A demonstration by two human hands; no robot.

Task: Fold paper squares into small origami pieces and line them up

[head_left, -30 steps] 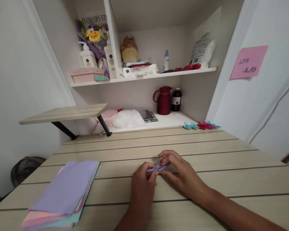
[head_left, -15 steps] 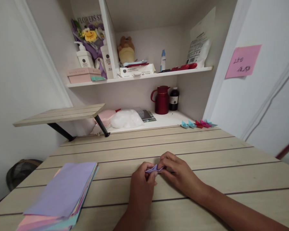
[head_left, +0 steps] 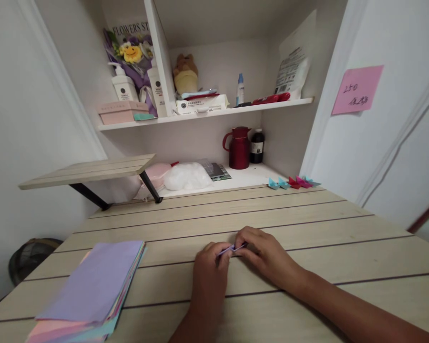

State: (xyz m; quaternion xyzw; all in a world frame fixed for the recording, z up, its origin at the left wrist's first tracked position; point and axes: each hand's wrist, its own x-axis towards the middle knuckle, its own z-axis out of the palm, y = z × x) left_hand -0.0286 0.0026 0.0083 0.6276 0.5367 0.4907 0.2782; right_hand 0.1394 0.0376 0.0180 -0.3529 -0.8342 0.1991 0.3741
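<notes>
A small folded piece of purple paper [head_left: 226, 250] is held between my two hands, just above the middle of the table. My left hand [head_left: 210, 269] pinches its left end between thumb and fingers. At its right end, the fingertips of my right hand [head_left: 264, 250] are closed on the paper. Much of the paper is hidden behind the fingers, so its exact folded shape does not show. To the left lies a stack of coloured paper sheets [head_left: 96, 281] with a purple sheet on top.
Several small folded paper boats [head_left: 296, 182] stand in a row at the table's back right edge. A raised wooden shelf [head_left: 89, 169] on black legs stands at the back left. Behind the wooden table [head_left: 343, 252], a red jug [head_left: 239, 148] and a dark bottle [head_left: 257, 146] stand in the cabinet.
The purple paper looks narrower now, with less of its surface showing between the fingers. Both hands keep their hold in nearly the same place.
</notes>
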